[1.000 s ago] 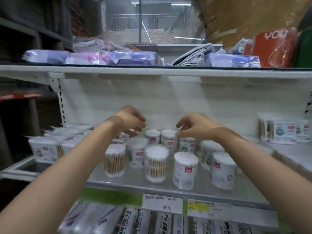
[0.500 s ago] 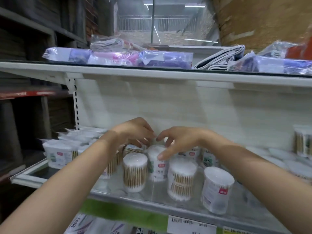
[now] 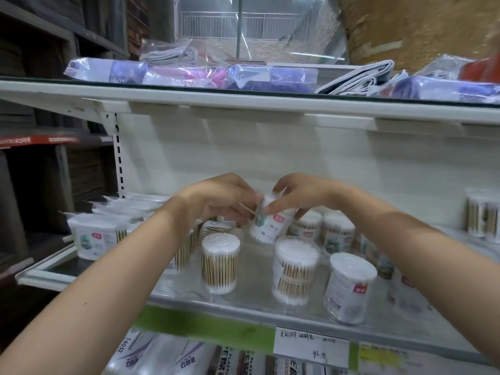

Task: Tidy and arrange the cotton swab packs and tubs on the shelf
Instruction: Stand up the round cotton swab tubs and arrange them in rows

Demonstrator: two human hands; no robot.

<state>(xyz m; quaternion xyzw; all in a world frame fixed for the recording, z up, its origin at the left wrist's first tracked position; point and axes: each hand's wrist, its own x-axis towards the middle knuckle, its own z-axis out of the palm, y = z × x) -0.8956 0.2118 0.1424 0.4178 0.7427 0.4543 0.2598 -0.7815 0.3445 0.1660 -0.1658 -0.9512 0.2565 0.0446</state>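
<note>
Both my forearms reach forward over the front edge of the shelf (image 3: pixel 243 301) and meet above its middle. My left hand (image 3: pixel 216 201) is palm down with the fingers curled under; it pinches a thin wooden swab stick (image 3: pixel 246 208) that juts toward the right. My right hand (image 3: pixel 300 194) is also palm down, its fingers curled over the top of a labelled tub (image 3: pixel 272 226) and gripping it. The tub is tilted, top leaning toward the back panel (image 3: pixel 270 152), and is lifted clear of the shelf behind the front row. Its label is white with a red patch; the print is blurred. A second stick pokes up near its top, by my right fingers.

Near the front edge stand three upright tubs: a clear one showing wooden sticks (image 3: pixel 220 263) left of centre, a clear stacked one (image 3: pixel 296 270) in the middle, and a white labelled one (image 3: pixel 349 286) toward the right. Behind these, more labelled tubs (image 3: pixel 338 234) crowd the middle of the shelf. Flat swab packs (image 3: pixel 94 235) lie toward the left end. Another tub (image 3: pixel 483 217) stands toward the far right end, near the back panel. The upper shelf (image 3: pixel 243 100) carries wrapped bundles (image 3: pixel 189 74).
</note>
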